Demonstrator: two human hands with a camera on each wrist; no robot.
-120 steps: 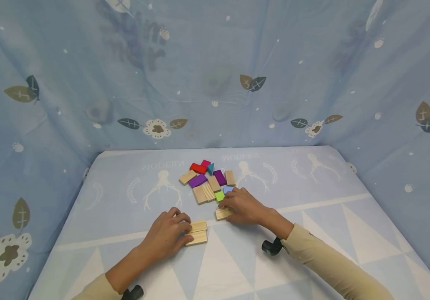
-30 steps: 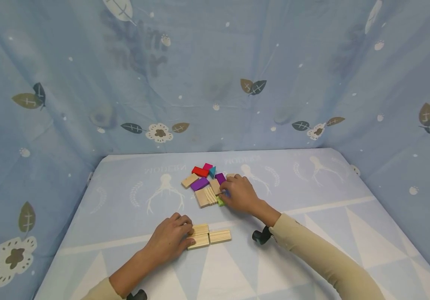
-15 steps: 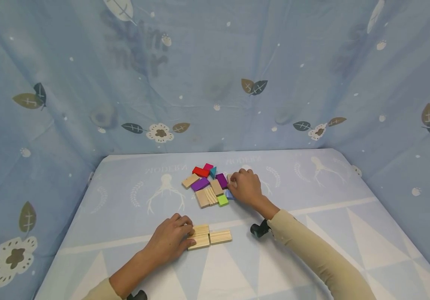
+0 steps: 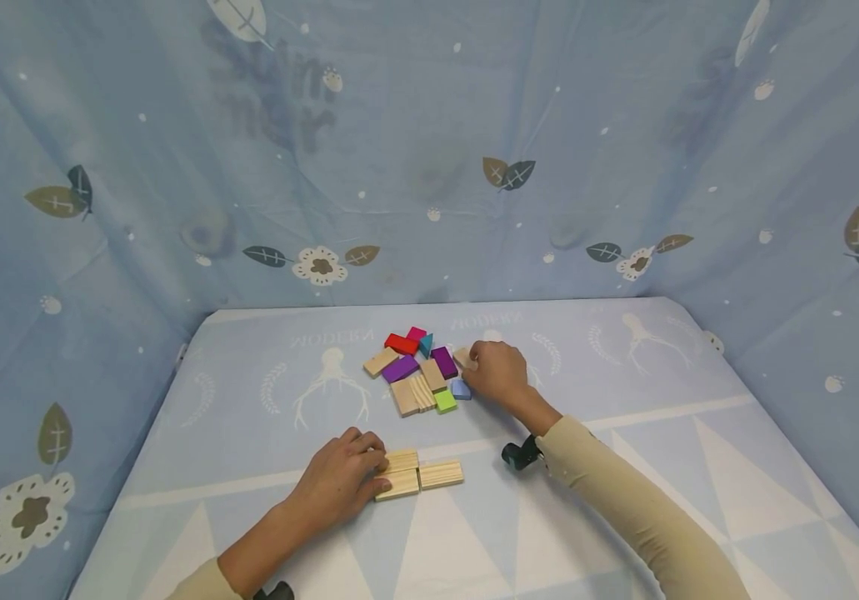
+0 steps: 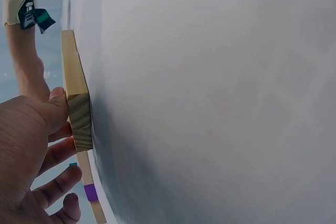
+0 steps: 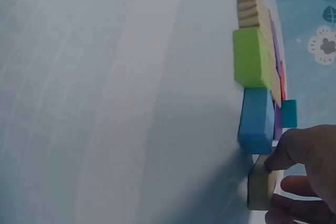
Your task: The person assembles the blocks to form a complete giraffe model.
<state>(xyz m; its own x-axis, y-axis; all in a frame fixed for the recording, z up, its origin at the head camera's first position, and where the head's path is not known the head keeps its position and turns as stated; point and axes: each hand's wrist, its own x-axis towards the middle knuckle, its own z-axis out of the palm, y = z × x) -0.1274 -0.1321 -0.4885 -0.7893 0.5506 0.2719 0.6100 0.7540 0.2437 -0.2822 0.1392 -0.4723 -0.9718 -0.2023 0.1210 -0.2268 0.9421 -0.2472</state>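
My left hand rests on the left ends of two plain wooden blocks, a back one and a front one, lying side by side. In the left wrist view its thumb and bent fingertips touch the top of the wood. A third plain block extends to the right from that pair. Farther back, my right hand pinches a plain wooden block at the right side of the block group. The right wrist view shows the thumb on this wooden block, close to a blue block.
A loose group lies at the table's centre back: a green block, purple blocks, a red block, a teal triangle and several plain ones. The patterned cloth table meets a blue curtain behind.
The right hand set the third plain block beside the pair, then moved back to the group and took hold of the rightmost plain block, which has turned slightly. The left hand stays on the pair.
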